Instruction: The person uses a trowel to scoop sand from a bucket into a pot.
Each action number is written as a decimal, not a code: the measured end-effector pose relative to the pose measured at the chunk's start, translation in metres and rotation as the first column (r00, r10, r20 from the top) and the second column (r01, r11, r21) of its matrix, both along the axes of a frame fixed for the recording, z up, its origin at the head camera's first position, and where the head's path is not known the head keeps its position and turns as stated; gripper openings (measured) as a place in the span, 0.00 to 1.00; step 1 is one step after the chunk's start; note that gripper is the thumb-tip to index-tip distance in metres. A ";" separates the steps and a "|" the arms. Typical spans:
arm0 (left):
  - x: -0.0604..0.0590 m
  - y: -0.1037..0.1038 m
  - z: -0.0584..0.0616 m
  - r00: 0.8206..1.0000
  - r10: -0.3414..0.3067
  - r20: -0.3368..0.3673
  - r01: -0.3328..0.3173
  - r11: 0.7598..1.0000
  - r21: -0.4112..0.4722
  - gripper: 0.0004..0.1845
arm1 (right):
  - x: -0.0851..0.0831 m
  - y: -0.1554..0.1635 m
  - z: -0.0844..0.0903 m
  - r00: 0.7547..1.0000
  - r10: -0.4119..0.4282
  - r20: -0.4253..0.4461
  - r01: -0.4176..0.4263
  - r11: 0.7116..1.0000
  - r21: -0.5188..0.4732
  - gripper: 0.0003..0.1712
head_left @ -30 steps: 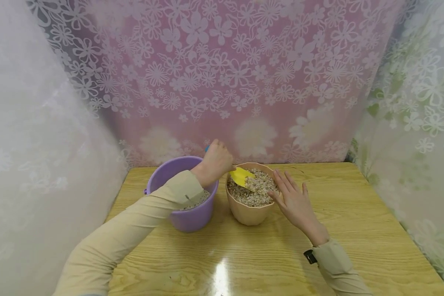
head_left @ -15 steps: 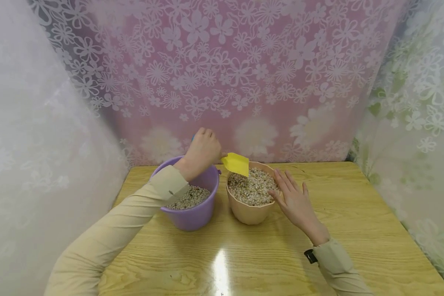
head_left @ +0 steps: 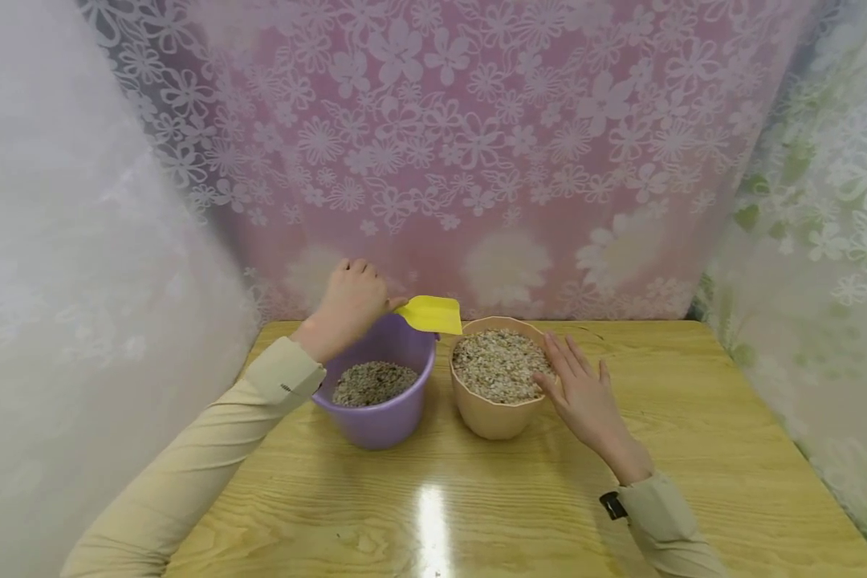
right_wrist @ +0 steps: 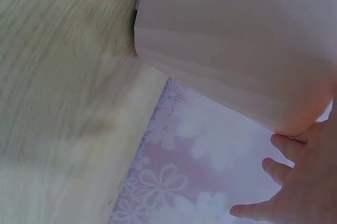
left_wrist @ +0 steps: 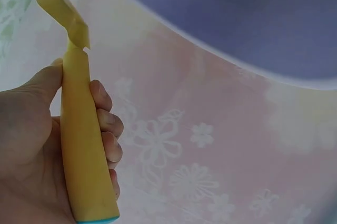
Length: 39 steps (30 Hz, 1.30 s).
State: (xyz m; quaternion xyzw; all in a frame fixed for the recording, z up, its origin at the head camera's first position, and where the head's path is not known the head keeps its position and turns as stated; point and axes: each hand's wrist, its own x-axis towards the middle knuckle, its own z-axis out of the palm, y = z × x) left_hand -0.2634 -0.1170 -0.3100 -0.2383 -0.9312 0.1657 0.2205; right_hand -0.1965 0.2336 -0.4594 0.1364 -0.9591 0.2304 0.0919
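A right hand (head_left: 584, 395) rests flat, fingers straight, against the side and rim of a peach pot (head_left: 493, 412) of gravel; its palm side is hidden. To its left, the left hand (head_left: 348, 303) wraps a yellow scoop (head_left: 431, 314) above the far rim of a purple bucket (head_left: 383, 420), the handle concealed by the fingers (left_wrist: 108, 132). Whether the blade carries gravel cannot be made out.

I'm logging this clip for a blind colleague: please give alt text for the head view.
A left hand holds a yellow scoop over a purple bucket of gravel, while the right hand rests flat against a gravel-filled beige pot beside it on a wooden table.
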 end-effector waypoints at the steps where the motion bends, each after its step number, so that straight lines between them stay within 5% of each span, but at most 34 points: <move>1: 0.001 -0.005 -0.002 1.000 -0.006 -0.011 0.006 1.000 0.010 0.32 | 0.000 0.000 0.001 1.000 0.004 0.005 -0.004 1.000 -0.003 0.43; 9: 0.005 -0.039 -0.014 0.991 -0.046 -0.123 0.049 0.998 0.027 0.34 | 0.001 -0.007 0.011 1.000 0.023 -0.016 -0.022 0.998 0.058 0.44; 20: 0.010 -0.064 -0.023 0.998 0.033 -0.054 -0.031 0.999 0.026 0.34 | -0.011 -0.075 0.029 0.977 0.165 -0.132 -0.147 0.979 0.140 0.43; 25: 0.011 -0.069 -0.023 0.994 0.109 -0.004 -0.108 0.990 -0.096 0.33 | -0.018 -0.108 0.035 0.958 0.232 -0.169 -0.202 0.964 0.174 0.42; 28: 0.014 -0.068 -0.026 0.988 0.154 -0.026 -0.156 0.948 -0.279 0.34 | -0.021 -0.123 0.036 0.949 0.268 -0.167 -0.238 0.955 0.177 0.45; 31: 0.017 -0.065 -0.032 0.980 0.179 -0.083 -0.197 0.869 -0.454 0.36 | -0.025 -0.134 0.036 0.945 0.292 -0.145 -0.267 0.949 0.171 0.45; 34: 0.018 -0.062 -0.040 0.975 0.201 -0.091 -0.218 0.811 -0.544 0.35 | -0.028 -0.140 0.035 0.947 0.298 -0.121 -0.276 0.946 0.172 0.45; 39: 0.017 -0.059 -0.045 0.970 0.240 -0.028 -0.198 0.727 -0.658 0.20 | -0.031 -0.144 0.031 0.948 0.303 -0.094 -0.285 0.943 0.172 0.45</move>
